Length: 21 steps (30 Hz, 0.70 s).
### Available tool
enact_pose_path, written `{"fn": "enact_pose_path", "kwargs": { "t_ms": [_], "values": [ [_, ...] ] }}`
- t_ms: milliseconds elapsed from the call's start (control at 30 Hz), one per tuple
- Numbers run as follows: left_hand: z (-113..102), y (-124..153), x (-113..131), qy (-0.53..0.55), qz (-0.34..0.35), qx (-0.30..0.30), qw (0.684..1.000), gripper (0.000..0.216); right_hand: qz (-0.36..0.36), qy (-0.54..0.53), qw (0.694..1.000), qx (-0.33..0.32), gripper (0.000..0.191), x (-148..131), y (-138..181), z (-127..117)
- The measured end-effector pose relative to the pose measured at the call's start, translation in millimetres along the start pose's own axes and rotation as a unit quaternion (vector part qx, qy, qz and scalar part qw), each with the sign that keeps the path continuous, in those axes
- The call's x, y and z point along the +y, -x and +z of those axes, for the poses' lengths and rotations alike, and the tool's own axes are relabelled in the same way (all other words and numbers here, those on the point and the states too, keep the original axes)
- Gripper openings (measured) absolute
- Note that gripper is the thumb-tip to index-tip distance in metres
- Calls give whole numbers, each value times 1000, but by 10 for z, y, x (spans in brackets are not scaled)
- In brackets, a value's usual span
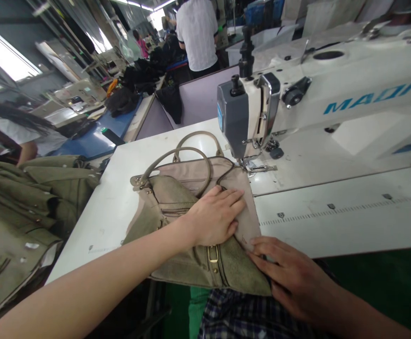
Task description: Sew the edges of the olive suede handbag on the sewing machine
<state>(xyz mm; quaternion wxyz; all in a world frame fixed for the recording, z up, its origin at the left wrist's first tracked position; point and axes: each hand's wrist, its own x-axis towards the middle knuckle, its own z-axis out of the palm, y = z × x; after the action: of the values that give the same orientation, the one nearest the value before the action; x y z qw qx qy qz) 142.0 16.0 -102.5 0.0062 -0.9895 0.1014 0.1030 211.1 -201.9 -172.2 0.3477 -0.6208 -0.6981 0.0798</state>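
A beige and olive handbag panel with two looped handles and a brass buckle lies on the white sewing table, its right edge beside the presser foot of a white sewing machine. My left hand lies flat on the middle of the bag, fingers stretched out and pressing the fabric. My right hand rests at the bag's lower right corner by the table's front edge, fingers extended on the fabric edge.
A stack of olive bag pieces lies at the left. A ruler strip runs along the table on the right. Another person in a white shirt stands at the back, and one sits at far left. Dark bags are piled on a blue table.
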Motion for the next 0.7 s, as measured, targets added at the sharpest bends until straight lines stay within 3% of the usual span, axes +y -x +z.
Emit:
{"fn": "enact_pose_path", "kwargs": {
  "t_ms": [167, 333, 467, 700],
  "values": [
    [-121, -74, -57, 1, -8, -18, 1000, 47, -100, 57, 991, 60, 34, 135, -107, -33],
    [-189, -124, -81, 64, -20, -52, 996, 48, -76, 19, 997, -5, 33, 198, -134, -314],
    [-185, -164, -95, 66, -33, -69, 995, 52, -47, -11, 998, -51, 36, 238, -165, -396],
    [-262, -335, -332, 82, -21, -77, 993, 48, -68, 10, 997, -42, 46, 435, -326, -377]
  ]
}}
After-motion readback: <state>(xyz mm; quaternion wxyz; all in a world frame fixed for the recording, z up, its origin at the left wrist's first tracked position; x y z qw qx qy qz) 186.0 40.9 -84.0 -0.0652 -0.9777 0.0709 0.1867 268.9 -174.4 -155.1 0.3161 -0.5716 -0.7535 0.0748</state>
